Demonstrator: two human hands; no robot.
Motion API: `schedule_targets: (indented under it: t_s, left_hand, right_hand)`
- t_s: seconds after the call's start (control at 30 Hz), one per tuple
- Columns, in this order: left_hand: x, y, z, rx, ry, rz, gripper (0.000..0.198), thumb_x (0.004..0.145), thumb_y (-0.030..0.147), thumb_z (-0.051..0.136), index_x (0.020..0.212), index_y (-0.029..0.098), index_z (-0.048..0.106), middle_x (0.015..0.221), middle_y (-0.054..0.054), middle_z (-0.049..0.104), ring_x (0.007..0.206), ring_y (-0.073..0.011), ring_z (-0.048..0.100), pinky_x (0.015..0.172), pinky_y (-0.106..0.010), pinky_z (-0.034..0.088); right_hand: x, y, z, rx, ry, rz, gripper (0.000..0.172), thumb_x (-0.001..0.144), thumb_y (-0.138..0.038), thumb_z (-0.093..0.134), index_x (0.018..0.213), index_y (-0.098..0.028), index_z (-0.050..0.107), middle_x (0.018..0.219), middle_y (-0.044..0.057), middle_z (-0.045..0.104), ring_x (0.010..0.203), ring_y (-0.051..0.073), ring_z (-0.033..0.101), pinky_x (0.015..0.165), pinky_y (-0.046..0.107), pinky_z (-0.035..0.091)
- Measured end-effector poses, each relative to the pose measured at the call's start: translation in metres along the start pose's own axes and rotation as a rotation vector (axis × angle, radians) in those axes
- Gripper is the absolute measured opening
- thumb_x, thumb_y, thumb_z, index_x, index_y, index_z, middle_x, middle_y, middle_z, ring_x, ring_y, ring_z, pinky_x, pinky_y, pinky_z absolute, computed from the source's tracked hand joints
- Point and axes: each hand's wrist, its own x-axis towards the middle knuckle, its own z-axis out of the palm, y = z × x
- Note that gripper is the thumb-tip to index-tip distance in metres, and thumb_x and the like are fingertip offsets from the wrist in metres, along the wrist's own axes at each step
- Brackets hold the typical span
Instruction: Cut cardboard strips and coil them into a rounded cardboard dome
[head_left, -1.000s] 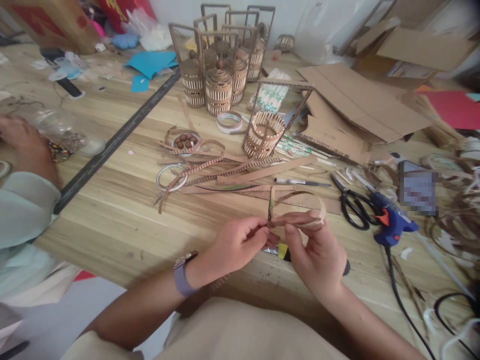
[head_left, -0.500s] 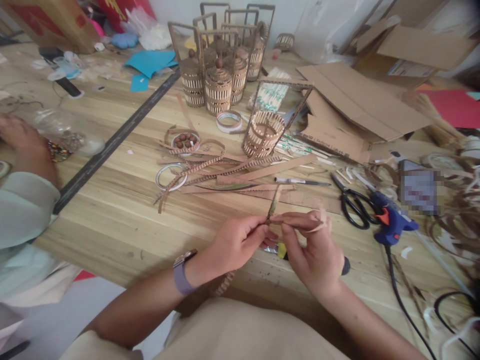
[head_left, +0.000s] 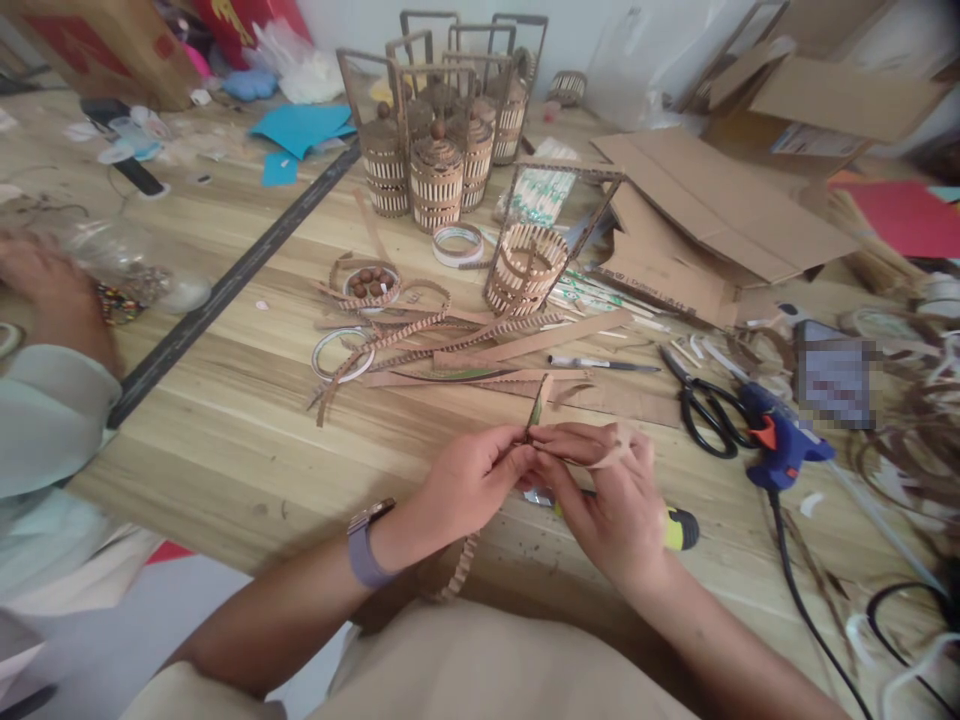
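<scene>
My left hand (head_left: 472,475) and my right hand (head_left: 607,490) meet near the table's front edge, both pinching a narrow cardboard strip (head_left: 537,402). One end of the strip sticks up past my fingertips. A corrugated tail (head_left: 459,570) hangs below my left wrist, seemingly part of the same strip. A thin pale peel (head_left: 611,450) lies across the fingers of my right hand. Under that hand lies a yellow-and-black handled tool (head_left: 681,530) with a metal end, partly covered. Where the fingertips join, the strip is hidden.
Beyond my hands lie cardboard strips (head_left: 517,340), a pen (head_left: 604,364) and tape rolls (head_left: 457,243). An open basket (head_left: 527,270) and several lidded ones (head_left: 437,185) stand behind. Scissors (head_left: 705,415) and a blue glue gun (head_left: 784,440) are at right. Another person's arm (head_left: 64,310) rests at left.
My right hand has shifted left, closer to my left hand. The strip's upright end has moved slightly left, and more of the yellow handle shows.
</scene>
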Motion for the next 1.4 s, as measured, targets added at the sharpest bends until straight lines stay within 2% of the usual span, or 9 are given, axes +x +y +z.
schedule_targets:
  t_s: [0.23,0.33,0.43,0.63,0.73,0.93,1.17,1.23,1.4]
  left_hand:
    - [-0.0029,0.0049,0.0007,-0.077,-0.064,0.0,0.033,0.102,0.035,0.046,0.107,0.014,0.07,0.092,-0.009,0.076,0.086,-0.0206,0.073,0.081,-0.031,0.058]
    - [-0.002,0.0055,0.0012,-0.128,-0.068,-0.022,0.03,0.101,0.032,0.047,0.11,0.014,0.069,0.091,-0.008,0.076,0.083,-0.0196,0.074,0.081,-0.031,0.058]
    - [-0.0004,0.0056,0.0009,-0.129,-0.036,-0.014,0.028,0.1,0.033,0.05,0.111,0.015,0.069,0.089,-0.006,0.075,0.082,-0.0186,0.073,0.078,-0.029,0.058]
    - [0.0003,0.0059,-0.0022,0.047,0.044,0.006,0.026,0.099,0.032,0.048,0.092,0.016,0.067,0.078,-0.003,0.071,0.074,-0.017,0.069,0.07,-0.025,0.052]
    - [-0.0003,0.0068,-0.0026,0.106,0.058,0.024,0.025,0.099,0.03,0.048,0.087,0.016,0.065,0.077,-0.003,0.071,0.074,-0.0171,0.069,0.069,-0.025,0.052]
    - [-0.0031,0.0097,-0.0012,0.052,-0.006,0.059,0.028,0.101,0.033,0.047,0.092,0.014,0.065,0.085,-0.008,0.074,0.08,-0.0191,0.072,0.072,-0.027,0.056]
    - [-0.0042,0.0076,0.0002,-0.027,-0.048,0.013,0.027,0.1,0.033,0.048,0.103,0.014,0.068,0.093,-0.01,0.076,0.087,-0.0224,0.074,0.077,-0.031,0.057]
    - [-0.0037,0.0061,0.0006,-0.05,-0.034,-0.011,0.025,0.099,0.03,0.049,0.103,0.014,0.068,0.091,-0.009,0.076,0.085,-0.0219,0.073,0.074,-0.03,0.057]
    - [-0.0001,0.0067,-0.0011,-0.021,0.005,0.015,0.024,0.097,0.033,0.053,0.1,0.014,0.068,0.086,-0.006,0.074,0.08,-0.0192,0.071,0.07,-0.026,0.054]
  right_hand:
    - [-0.0008,-0.0005,-0.0037,0.084,0.025,0.151,0.009,0.096,-0.016,0.054,0.096,-0.026,0.055,0.086,-0.001,0.077,0.077,0.019,0.072,0.077,0.038,0.047]
    - [-0.0007,-0.0005,-0.0036,0.113,0.039,0.19,0.01,0.096,-0.017,0.054,0.095,-0.026,0.057,0.085,-0.001,0.077,0.079,0.02,0.07,0.075,0.037,0.047]
    - [-0.0006,-0.0002,-0.0022,0.126,0.041,0.145,0.011,0.095,-0.015,0.054,0.096,-0.025,0.057,0.086,0.0,0.076,0.082,0.02,0.071,0.076,0.037,0.046]
    - [0.0008,-0.0003,0.0007,0.013,0.021,-0.007,0.008,0.094,-0.023,0.063,0.1,-0.024,0.059,0.096,0.003,0.078,0.089,0.022,0.073,0.082,0.039,0.044]
    - [0.0007,-0.0005,0.0003,-0.015,0.02,-0.024,0.008,0.094,-0.018,0.062,0.099,-0.025,0.059,0.096,0.002,0.078,0.09,0.021,0.073,0.084,0.038,0.044]
    - [-0.001,-0.0002,-0.004,0.047,-0.012,0.159,0.006,0.096,-0.019,0.056,0.096,-0.025,0.06,0.089,0.001,0.077,0.085,0.02,0.072,0.08,0.035,0.05]
    - [-0.0064,0.004,-0.0018,0.166,0.043,0.341,0.007,0.095,-0.025,0.057,0.095,-0.025,0.064,0.087,0.003,0.075,0.083,0.022,0.07,0.071,0.034,0.054]
    - [-0.0064,0.0041,-0.0011,0.182,0.032,0.328,0.007,0.095,-0.024,0.057,0.095,-0.025,0.063,0.087,0.003,0.074,0.084,0.022,0.07,0.072,0.034,0.054]
    - [-0.0013,0.0019,-0.001,0.171,0.008,0.142,0.009,0.094,-0.017,0.055,0.094,-0.025,0.058,0.088,0.002,0.074,0.085,0.02,0.071,0.077,0.036,0.052]
